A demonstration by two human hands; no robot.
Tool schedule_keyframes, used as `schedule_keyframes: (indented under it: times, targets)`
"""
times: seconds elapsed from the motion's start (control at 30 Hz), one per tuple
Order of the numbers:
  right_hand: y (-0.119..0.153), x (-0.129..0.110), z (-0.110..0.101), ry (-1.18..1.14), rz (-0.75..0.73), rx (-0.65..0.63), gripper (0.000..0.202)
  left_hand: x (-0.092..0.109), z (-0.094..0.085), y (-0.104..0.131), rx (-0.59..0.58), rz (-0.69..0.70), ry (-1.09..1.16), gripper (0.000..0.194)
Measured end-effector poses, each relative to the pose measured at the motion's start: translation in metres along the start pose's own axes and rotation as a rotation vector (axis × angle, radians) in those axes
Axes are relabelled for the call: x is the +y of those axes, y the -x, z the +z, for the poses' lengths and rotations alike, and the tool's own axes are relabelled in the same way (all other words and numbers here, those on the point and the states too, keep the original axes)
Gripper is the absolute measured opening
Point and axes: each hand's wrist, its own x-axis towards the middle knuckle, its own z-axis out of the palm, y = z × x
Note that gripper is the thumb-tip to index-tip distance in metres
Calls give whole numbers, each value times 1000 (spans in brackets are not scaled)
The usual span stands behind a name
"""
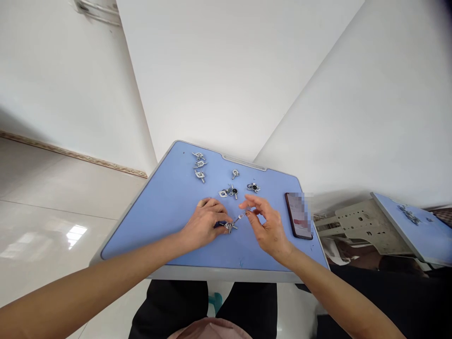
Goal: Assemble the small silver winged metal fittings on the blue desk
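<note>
On the blue tabletop, my left hand [209, 221] pinches a small silvery metal fitting [230, 226] between thumb and fingers, low over the surface. My right hand [267, 227] grips a small screwdriver [240, 216] by its pale, see-through handle between thumb and forefinger; the other fingers are lifted. The thin shaft points down left, and its tip is at the fitting, though whether it touches I cannot tell. Just beyond my hands lie a flat metal flange [223, 193] and a fitting with a black round cap [233, 191].
Several similar fittings [199, 175] form a column at the table's back left. Another fitting [235, 173] and a black-capped one [254, 187] lie farther back. A phone [298, 215] rests at the right edge. White walls stand behind; a second blue table [420, 226] is at right.
</note>
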Motion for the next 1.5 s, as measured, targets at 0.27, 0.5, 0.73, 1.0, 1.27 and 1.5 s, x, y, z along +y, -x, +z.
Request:
schedule_keyframes:
  times: [0.27, 0.5, 0.73, 1.0, 1.27, 1.5]
  targets:
    - [6, -1, 8, -217, 245, 25, 34, -1, 1, 0, -2, 7, -1, 23]
    - [5, 8, 16, -537, 485, 157, 30, -1, 0, 0, 0, 16, -15, 19]
    - [8, 7, 5, -173, 123, -12, 17, -4, 2, 1, 7, 29, -14, 18]
    - [10, 13, 12, -149, 137, 56, 27, -2, 1, 0, -3, 13, -6, 18]
    - [15, -4, 8, -129, 127, 72, 23, -2, 2, 0, 18, 22, -13, 18]
    - [19, 2, 21, -169, 116, 61, 24, -3, 1, 0, 19, 24, -4, 15]
